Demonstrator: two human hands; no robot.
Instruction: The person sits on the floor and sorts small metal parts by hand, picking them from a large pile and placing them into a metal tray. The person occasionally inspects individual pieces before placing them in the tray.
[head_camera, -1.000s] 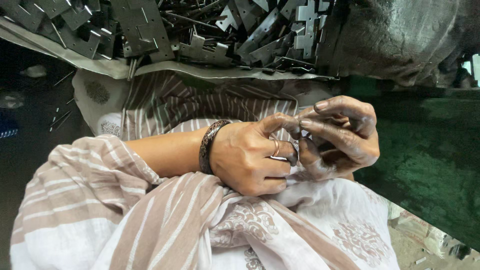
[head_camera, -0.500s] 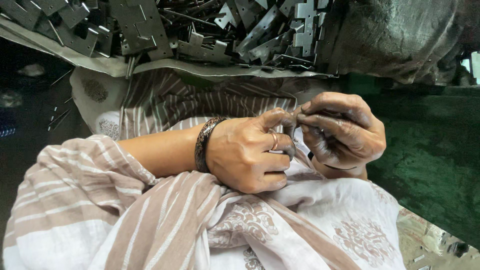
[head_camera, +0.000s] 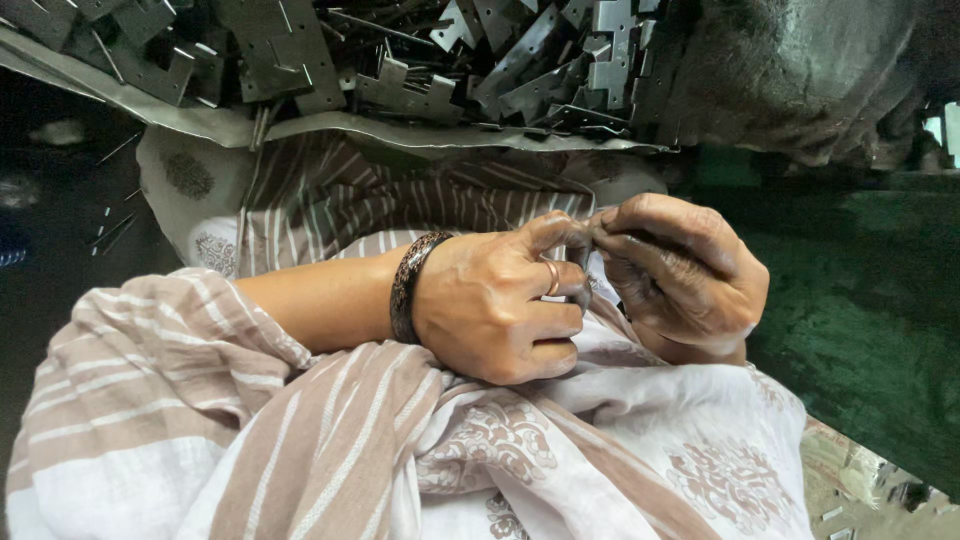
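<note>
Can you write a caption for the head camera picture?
Two hands, left and right, pinch a small dark part below piled metal hinges.

Dim, soft daylight from the right; deep shadow at left; sharp focus throughout.

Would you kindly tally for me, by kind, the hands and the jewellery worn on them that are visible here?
Hands: 2, the left hand and the right hand
Dark bangle on the left wrist: 1
Ring on a left finger: 1
Total: 4
</note>
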